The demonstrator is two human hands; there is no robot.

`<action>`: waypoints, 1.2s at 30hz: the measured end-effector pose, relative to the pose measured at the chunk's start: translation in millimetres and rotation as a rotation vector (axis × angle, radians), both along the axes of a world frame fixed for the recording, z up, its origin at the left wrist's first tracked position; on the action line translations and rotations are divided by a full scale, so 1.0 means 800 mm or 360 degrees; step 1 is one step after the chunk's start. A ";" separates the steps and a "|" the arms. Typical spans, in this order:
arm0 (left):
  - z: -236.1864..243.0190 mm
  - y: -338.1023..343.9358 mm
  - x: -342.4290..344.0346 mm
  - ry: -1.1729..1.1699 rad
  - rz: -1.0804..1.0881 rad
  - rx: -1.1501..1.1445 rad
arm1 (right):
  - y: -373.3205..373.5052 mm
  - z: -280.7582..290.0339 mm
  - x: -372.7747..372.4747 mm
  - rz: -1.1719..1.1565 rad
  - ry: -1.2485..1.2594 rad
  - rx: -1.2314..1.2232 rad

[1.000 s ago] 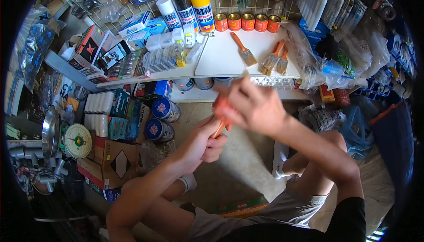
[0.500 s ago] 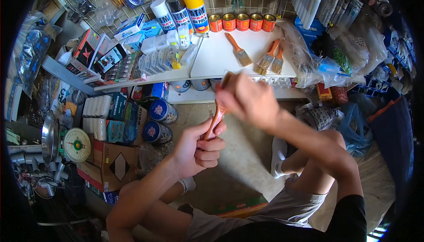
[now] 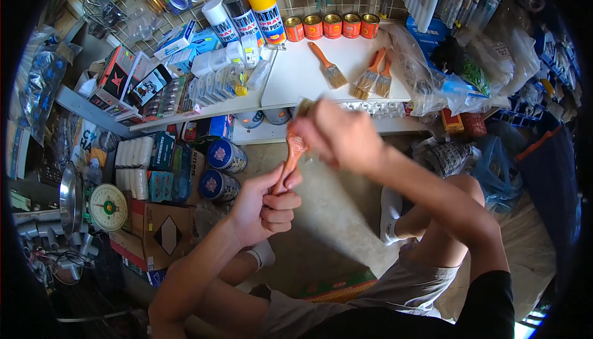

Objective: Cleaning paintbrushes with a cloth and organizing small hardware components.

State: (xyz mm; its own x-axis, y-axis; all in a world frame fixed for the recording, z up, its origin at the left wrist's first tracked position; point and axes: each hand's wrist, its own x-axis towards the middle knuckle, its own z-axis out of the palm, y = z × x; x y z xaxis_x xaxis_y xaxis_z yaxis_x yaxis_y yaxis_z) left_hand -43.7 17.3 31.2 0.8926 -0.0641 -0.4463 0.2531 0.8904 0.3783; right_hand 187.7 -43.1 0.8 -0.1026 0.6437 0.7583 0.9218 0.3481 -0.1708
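An orange-handled paintbrush (image 3: 296, 147) is held upright and slightly tilted before me, its bristle end toward the shelf. My left hand (image 3: 264, 208) wraps round the lower part of its handle. At the brush's head, my right hand (image 3: 346, 135) has its fingers curled in and is blurred by motion; what lies between them is hidden. Just beyond, on the white shelf, lie a single paintbrush (image 3: 328, 67) with an orange handle and a pair of similar paintbrushes (image 3: 372, 78) side by side.
Several small red cans (image 3: 332, 27) line the shelf's back, beside spray cans (image 3: 267, 14). Small boxes and a phone (image 3: 151, 85) stand on the left. Below are blue-lidded tubs (image 3: 220, 184), a dial scale (image 3: 108, 206) and a cardboard box (image 3: 162, 234). Plastic bags (image 3: 494, 172) hang at right.
Both hands and the paintbrush have shifted slightly left. The right hand stays at the brush head, still blurred. The whole view has moved a little.
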 end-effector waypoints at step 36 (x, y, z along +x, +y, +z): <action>-0.004 0.011 0.038 0.0174 0.1017 0.1494 | -0.005 0.005 0.017 0.0397 0.1286 -0.1877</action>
State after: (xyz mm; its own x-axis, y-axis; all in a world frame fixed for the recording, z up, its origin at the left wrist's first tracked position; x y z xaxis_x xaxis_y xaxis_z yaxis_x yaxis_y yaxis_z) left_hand -13.4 25.7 28.3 0.5952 0.7884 -0.1554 -0.0722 0.2452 0.9668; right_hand 201.6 -47.1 4.9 -0.1123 0.9518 -0.2855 0.3744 -0.2256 -0.8994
